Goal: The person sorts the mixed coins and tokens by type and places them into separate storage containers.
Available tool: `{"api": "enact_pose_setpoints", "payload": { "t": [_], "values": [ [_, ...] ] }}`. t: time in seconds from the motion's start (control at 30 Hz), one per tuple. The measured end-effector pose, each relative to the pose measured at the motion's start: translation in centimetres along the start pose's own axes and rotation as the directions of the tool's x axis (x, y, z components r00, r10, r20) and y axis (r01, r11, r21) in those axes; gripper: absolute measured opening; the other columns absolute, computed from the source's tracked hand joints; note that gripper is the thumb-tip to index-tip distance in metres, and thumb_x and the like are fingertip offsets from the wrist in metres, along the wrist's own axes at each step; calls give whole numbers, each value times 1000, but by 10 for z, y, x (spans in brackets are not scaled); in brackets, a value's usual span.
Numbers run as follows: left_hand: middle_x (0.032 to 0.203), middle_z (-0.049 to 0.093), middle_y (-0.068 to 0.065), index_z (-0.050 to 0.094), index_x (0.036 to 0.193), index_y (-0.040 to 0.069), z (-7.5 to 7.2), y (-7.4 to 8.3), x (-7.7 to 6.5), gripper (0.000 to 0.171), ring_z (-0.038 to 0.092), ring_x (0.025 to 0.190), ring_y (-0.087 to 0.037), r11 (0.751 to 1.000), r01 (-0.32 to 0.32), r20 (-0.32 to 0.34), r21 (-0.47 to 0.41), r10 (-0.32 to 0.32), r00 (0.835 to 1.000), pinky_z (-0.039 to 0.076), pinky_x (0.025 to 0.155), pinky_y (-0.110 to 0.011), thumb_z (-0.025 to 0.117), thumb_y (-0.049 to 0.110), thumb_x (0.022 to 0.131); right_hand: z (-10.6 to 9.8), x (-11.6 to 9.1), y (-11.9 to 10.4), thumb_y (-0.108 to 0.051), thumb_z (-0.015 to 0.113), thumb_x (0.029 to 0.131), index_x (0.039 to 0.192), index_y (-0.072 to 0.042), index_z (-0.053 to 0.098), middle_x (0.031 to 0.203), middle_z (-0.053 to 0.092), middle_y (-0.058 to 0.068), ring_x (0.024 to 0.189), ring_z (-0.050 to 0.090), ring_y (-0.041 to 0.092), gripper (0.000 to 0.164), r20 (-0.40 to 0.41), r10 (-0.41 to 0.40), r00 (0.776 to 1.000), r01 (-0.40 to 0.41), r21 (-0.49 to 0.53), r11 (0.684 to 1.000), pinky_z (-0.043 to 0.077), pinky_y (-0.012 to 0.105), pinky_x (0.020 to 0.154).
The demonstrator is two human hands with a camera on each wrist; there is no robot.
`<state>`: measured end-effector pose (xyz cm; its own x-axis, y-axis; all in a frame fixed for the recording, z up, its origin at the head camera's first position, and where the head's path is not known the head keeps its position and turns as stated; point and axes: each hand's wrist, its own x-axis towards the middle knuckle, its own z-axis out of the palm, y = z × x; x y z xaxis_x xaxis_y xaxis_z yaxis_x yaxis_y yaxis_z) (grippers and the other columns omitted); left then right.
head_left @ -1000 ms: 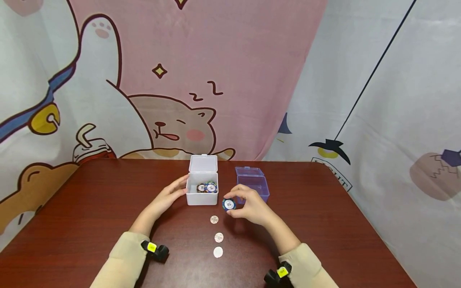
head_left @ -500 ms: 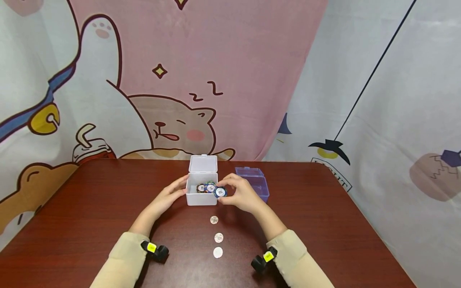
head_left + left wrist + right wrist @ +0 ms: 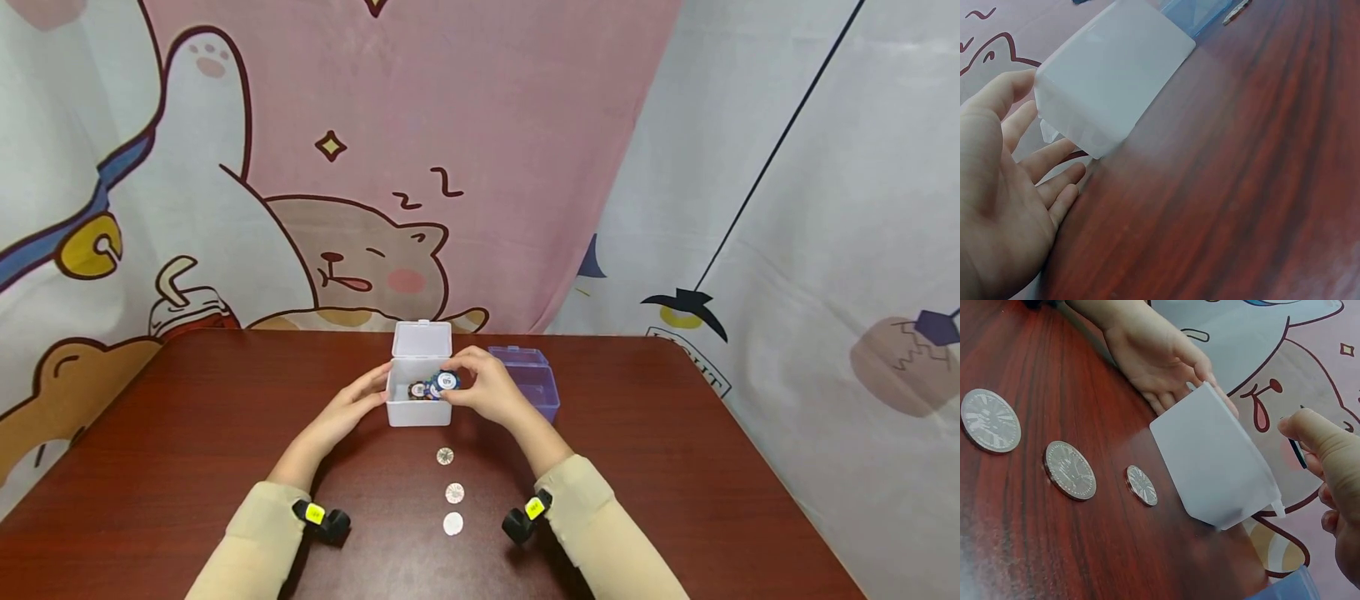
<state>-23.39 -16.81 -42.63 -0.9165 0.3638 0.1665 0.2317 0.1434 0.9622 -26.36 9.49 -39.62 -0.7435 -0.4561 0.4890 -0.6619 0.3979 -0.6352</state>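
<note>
My right hand (image 3: 489, 393) pinches a dark blue poker chip (image 3: 447, 380) between thumb and fingers, over the right part of the open white box (image 3: 418, 414). In the right wrist view the chip (image 3: 1298, 454) appears nearly edge-on. Inside the box lie other poker chips (image 3: 417, 390), partly covered by the held one. At the box's left side is my left hand (image 3: 345, 418). Its thumb and fingertips touch the wall, and the left wrist view shows the fingers (image 3: 1044, 161) spread and loosely extended.
A translucent purple-blue box (image 3: 537, 388) with its lid raised stands right of the white box, partly behind my right hand. Three silvery coins form a row toward me: one near the box (image 3: 446, 456), a middle coin (image 3: 454, 493) and a nearest coin (image 3: 453, 523).
My right hand has carried the blue chip leftward and away from me, from beside the white box to over its opening. The left hand stays at the box's left side.
</note>
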Motion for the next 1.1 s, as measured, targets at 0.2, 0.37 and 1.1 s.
{"api": "enact_pose_setpoints", "payload": {
  "t": [0.2, 0.37, 1.1],
  "values": [
    [145, 36, -28, 32, 148, 1, 0, 1, 0, 54, 34, 132, -43, 1000, 2, 1, 7, -2, 1000, 21, 105, -61, 52, 9, 98, 7, 9, 5, -9, 86, 67, 103, -2, 72, 96, 63, 5, 89, 57, 25, 39, -8, 43, 999, -43, -21, 999, 44, 34, 75],
    [145, 35, -30, 31, 148, -1, -1, -1, 2, 54, 34, 132, -44, 1000, 9, 9, 13, -9, 1000, 22, 104, -60, 51, 7, 98, 14, 14, 8, -11, 85, 68, 103, -3, 73, 96, 63, 6, 92, 57, 33, 38, -12, 81, 997, -81, -49, 995, 44, 36, 78],
    [146, 34, -29, 30, 148, 1, 0, 1, 2, 54, 32, 132, -43, 999, 27, 14, 18, -27, 1000, 21, 104, -62, 50, 8, 99, 27, 20, 13, -21, 83, 73, 105, -8, 74, 100, 63, 3, 99, 56, 20, 36, -20, 216, 976, -216, -186, 959, 43, 35, 88]
  ]
}}
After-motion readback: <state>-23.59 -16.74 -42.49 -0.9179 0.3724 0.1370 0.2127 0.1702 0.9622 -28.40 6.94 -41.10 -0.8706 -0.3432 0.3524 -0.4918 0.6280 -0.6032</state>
